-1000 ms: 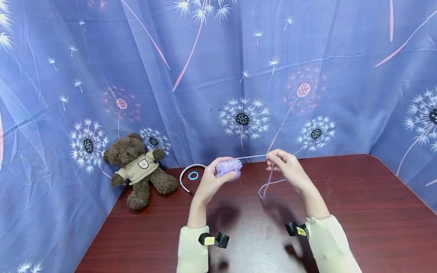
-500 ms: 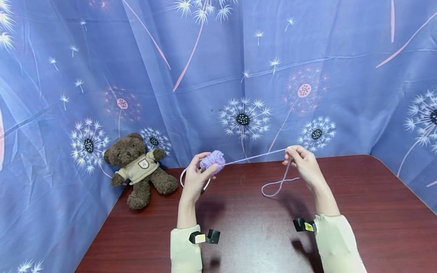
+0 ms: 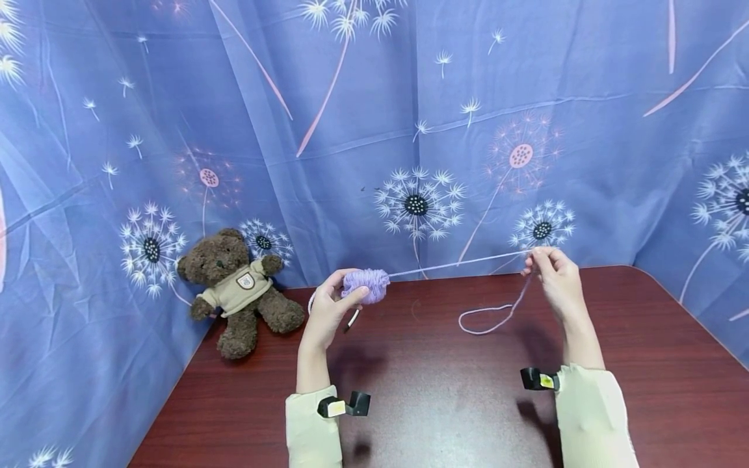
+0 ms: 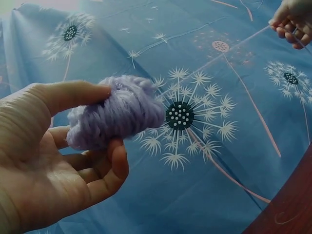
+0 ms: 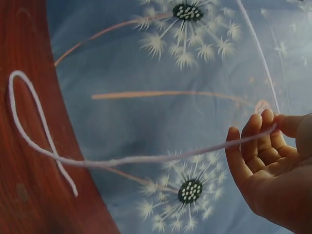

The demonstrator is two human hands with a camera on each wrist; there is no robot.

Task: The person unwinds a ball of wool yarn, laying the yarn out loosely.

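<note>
Between thumb and fingers, my left hand grips a small ball of lavender yarn, whose wound strands show closely in the left wrist view, where the yarn ball lies across the fingers. One strand of yarn runs taut from the ball up to my right hand, which pinches it between thumb and index finger. Below that pinch, in the right wrist view, the loose yarn tail hangs down across the other fingers of the right hand and loops on the table.
A brown teddy bear in a beige shirt sits at the table's left back corner. Behind the left hand lies a white headband, mostly hidden. The dark red wooden table meets a blue dandelion-print curtain at the back.
My right hand has moved to the right, drawing out a longer strand. The left hand with the yarn ball has shifted left, covering the blue ring and much of the headband. The tail has slid right.
</note>
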